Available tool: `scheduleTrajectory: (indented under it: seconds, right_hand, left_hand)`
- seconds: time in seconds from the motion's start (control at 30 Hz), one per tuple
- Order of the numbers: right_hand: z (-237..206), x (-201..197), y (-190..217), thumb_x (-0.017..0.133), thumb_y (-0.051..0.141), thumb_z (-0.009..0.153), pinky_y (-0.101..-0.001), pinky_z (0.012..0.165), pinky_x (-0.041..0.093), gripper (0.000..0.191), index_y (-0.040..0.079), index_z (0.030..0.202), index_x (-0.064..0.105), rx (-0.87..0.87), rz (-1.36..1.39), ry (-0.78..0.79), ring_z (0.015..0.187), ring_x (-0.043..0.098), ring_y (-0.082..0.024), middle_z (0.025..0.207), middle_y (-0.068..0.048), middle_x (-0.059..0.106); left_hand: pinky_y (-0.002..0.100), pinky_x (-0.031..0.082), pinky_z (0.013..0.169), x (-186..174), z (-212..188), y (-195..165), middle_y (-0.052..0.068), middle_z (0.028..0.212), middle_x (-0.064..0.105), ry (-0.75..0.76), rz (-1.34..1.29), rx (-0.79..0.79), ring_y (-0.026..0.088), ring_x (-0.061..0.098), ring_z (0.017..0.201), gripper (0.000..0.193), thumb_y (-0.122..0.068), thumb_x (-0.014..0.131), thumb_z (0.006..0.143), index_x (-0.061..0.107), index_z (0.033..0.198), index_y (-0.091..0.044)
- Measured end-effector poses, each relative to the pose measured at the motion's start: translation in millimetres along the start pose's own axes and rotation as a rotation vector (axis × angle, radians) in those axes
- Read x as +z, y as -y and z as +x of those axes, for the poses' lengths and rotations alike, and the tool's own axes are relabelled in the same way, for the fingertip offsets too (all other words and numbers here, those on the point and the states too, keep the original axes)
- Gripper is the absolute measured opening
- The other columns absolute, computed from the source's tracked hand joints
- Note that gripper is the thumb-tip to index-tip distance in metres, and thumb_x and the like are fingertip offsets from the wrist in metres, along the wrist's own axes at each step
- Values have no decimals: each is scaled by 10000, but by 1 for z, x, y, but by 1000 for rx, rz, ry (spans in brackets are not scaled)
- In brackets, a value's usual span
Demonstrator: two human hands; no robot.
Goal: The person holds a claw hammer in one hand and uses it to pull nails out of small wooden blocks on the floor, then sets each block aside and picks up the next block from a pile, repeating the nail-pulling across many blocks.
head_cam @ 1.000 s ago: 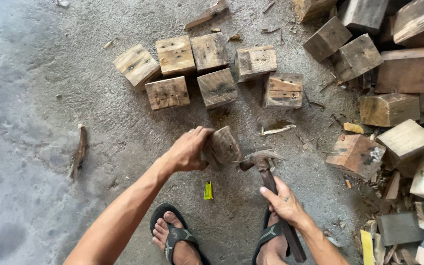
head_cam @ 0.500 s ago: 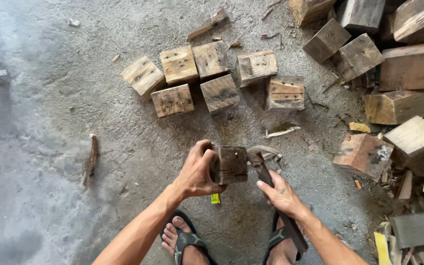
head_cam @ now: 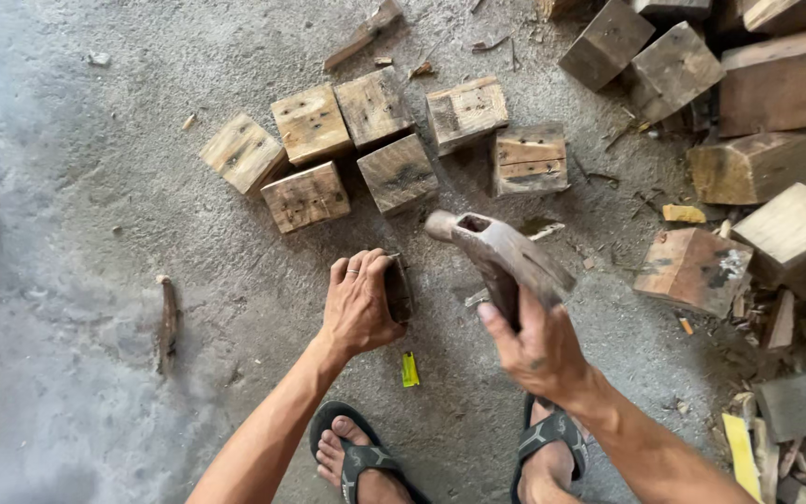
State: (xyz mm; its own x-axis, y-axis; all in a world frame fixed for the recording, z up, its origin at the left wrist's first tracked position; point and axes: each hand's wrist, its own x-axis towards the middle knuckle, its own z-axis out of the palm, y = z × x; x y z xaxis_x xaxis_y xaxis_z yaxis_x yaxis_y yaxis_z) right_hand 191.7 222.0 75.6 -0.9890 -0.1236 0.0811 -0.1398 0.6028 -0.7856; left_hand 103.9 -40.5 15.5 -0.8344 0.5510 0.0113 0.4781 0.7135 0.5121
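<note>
My left hand (head_cam: 358,301) grips a small dark wood block (head_cam: 397,289) that stands on the concrete floor, just in front of my feet. My right hand (head_cam: 535,347) holds a worn claw hammer (head_cam: 501,257) by its handle, raised above the floor to the right of the block, its head pointing up and left. A bit of metal, perhaps a nail (head_cam: 476,299), shows beside the hammer.
Several squarish wood blocks (head_cam: 375,140) lie in a cluster ahead. A bigger pile of blocks and scraps (head_cam: 767,187) fills the right side. A yellow scrap (head_cam: 409,370) lies near my left sandal (head_cam: 361,457); a stick (head_cam: 168,322) lies to the left.
My right hand has lifted the hammer up off the floor. My left hand has turned the dark block and set it down on the floor, still gripping it.
</note>
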Motion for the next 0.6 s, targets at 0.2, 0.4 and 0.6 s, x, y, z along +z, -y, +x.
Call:
scheduleTrajectory:
  seconds: [0.2, 0.4, 0.6]
  right_hand:
    - [22, 39, -17, 465, 120, 1044, -326, 300, 420, 259, -16, 1231, 347, 256, -185, 432, 374, 499, -165, 650, -47, 519]
    - [13, 3, -6, 552, 160, 1004, -324, 319, 423, 214, 15, 1148, 488, 405, 95, 216, 418, 519, -168, 642, -30, 541]
    - [9, 23, -8, 506, 50, 1031, -337, 389, 453, 317, 90, 1340, 448, -215, -331, 27, 504, 572, -237, 712, -154, 584]
  left_hand:
    - [509, 312, 1073, 0, 1, -1, 176, 1313, 525, -29, -25, 9, 349, 485, 1277, 1001, -311, 890, 509, 400, 1335, -30]
    - [501, 325, 1068, -1, 1, -2, 163, 1308, 538, -60, -47, 18, 355, 491, 1276, 979, -295, 886, 482, 426, 1305, -30]
    - [500, 324, 1057, 0, 0, -3, 160, 1302, 536, -48, -55, 25, 345, 496, 1256, 981, -291, 884, 487, 415, 1308, -29]
